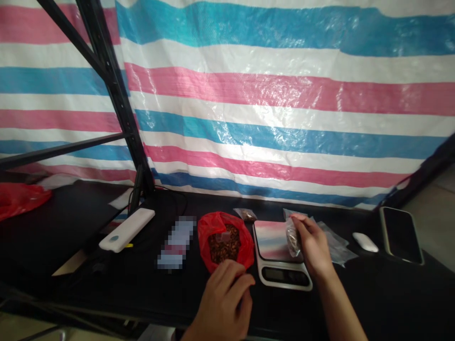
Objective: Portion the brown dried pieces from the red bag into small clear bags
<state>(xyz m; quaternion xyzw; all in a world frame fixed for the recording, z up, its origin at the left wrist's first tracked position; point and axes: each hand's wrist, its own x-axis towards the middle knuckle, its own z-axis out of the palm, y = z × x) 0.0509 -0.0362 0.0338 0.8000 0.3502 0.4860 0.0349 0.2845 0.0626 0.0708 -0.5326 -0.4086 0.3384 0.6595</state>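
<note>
My right hand (pixel 314 244) pinches a small clear plastic bag (pixel 293 239) with brown bits in it, over the right side of a kitchen scale (pixel 272 241). The scale has a shiny metal plate and a dark display at its front. My left hand (pixel 227 296) is at the near edge of a red plastic bag (pixel 206 241). Its fingers are loosely curled and apart, with nothing visible in them. Inside the red bag lie many small brown pieces (pixel 225 246) and a small clear item. Whether the left hand touches this bag I cannot tell.
Another small filled clear bag (pixel 247 215) lies behind the scale. Flat clear bags (pixel 336 241) are at its right, then a white mouse-shaped object (pixel 365 242) and a phone (pixel 401 235). Leftward are a blurred-out item (pixel 177 244), a white power bank (pixel 128 229) and a black metal post (pixel 121 109).
</note>
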